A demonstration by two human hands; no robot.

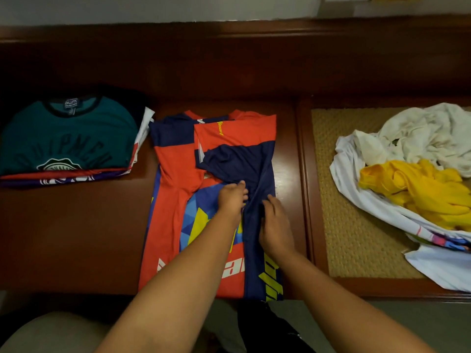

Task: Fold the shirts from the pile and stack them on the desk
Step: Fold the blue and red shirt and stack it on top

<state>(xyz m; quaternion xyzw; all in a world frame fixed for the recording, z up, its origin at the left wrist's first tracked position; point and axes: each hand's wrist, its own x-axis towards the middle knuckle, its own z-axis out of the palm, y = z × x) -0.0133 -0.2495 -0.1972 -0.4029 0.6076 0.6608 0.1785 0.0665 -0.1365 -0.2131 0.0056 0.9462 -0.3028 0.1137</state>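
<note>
A red and navy sports shirt point(175, 171) lies lengthwise in the middle of the dark wooden desk point(76, 225), both sides folded inward. My left hand point(232, 197) rests on its middle with fingers curled at the edge of the navy flap. My right hand point(274, 222) lies just to the right on the same navy flap, fingers bent into the cloth. A stack of folded shirts point(68, 138) with a teal one on top sits at the left. The pile of unfolded shirts point(413, 174), white and yellow, lies at the right.
The pile rests on a woven mat point(344, 212) set into the desk's right section. A raised wooden ledge point(229, 31) runs along the back against the wall. The shirt's hem hangs slightly over the front edge. Dark fabric point(267, 327) shows below the desk.
</note>
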